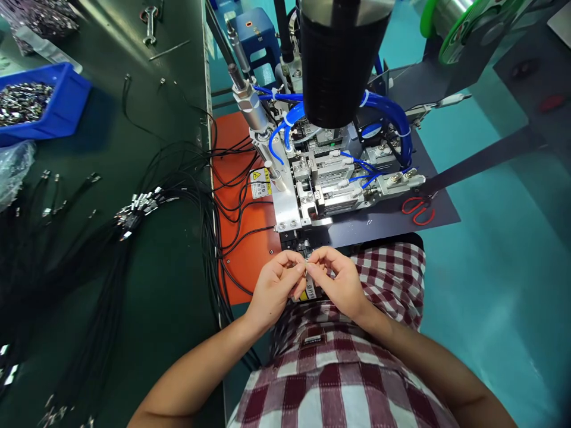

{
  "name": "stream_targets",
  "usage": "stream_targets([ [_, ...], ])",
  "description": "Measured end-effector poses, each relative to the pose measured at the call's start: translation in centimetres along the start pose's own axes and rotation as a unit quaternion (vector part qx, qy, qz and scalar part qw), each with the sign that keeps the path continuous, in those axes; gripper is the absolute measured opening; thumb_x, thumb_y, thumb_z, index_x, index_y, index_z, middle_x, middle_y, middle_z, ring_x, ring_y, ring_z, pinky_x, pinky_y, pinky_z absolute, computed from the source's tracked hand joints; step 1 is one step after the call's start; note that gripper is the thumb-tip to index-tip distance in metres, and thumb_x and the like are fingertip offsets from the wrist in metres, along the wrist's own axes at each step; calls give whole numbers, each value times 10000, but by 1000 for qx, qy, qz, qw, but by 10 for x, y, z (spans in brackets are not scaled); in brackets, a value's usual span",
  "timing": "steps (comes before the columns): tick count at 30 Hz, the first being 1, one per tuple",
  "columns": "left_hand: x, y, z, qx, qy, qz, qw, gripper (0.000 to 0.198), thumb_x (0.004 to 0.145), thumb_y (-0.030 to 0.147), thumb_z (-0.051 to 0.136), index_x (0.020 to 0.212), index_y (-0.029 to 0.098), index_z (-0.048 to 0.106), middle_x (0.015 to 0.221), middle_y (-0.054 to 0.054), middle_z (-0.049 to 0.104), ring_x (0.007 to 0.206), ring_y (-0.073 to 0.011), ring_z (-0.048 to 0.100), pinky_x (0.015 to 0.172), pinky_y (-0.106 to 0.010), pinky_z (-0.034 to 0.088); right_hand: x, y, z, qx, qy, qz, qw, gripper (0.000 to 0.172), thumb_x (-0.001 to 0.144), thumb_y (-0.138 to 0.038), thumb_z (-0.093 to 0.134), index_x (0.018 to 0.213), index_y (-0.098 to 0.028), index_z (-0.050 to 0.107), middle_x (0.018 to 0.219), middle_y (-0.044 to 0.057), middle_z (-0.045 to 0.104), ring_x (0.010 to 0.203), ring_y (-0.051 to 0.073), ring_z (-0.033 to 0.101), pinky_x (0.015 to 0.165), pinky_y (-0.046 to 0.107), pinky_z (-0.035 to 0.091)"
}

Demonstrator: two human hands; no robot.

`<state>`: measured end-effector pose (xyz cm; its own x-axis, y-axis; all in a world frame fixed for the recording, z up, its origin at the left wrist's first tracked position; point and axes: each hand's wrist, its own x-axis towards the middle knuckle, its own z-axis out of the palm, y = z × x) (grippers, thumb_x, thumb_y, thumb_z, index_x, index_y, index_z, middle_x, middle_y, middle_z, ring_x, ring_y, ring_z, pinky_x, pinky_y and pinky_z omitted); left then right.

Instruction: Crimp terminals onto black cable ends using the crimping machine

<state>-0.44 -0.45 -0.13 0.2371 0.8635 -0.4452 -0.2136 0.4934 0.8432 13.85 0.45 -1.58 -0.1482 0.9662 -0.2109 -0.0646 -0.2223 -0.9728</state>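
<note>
My left hand (282, 280) and my right hand (335, 278) meet at the fingertips in front of my lap. Both hands are pinched closed around something tiny between them, too small and covered to name. Just beyond the fingers stands a metal machine (339, 184) with pneumatic cylinders and blue air hoses (388, 110). Black cables (236, 208) run across its orange base plate (245, 261) from the left, and some reach the machine's near edge.
A dark green table (165, 333) at left carries bundled cables with metal connectors (138, 208), a blue bin (75, 101) of small metal parts and a wrench (150, 27). Red-handled scissors (418, 209) lie right of the machine. A black cylinder (341, 65) overhangs it; a wire spool (459, 27) stands behind.
</note>
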Motion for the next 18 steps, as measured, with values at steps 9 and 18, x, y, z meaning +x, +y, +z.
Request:
stream_targets([
  [9,-1,0,0,-3,-3,14,1000,138,912,307,551,908,172,521,485,76,473,447,-44,357,501,-187,261,0,0,2,30,7,22,999,77,780,-239,639,757,-183,591,628,-33,538,542,96,461,516,229,385],
  [18,0,-3,-1,4,-1,26,1000,139,897,299,578,903,172,522,496,71,487,450,-48,391,487,-182,276,0,-7,-1,10,2,23,1000,67,778,-226,619,738,-183,586,613,-35,537,528,100,485,521,237,394],
])
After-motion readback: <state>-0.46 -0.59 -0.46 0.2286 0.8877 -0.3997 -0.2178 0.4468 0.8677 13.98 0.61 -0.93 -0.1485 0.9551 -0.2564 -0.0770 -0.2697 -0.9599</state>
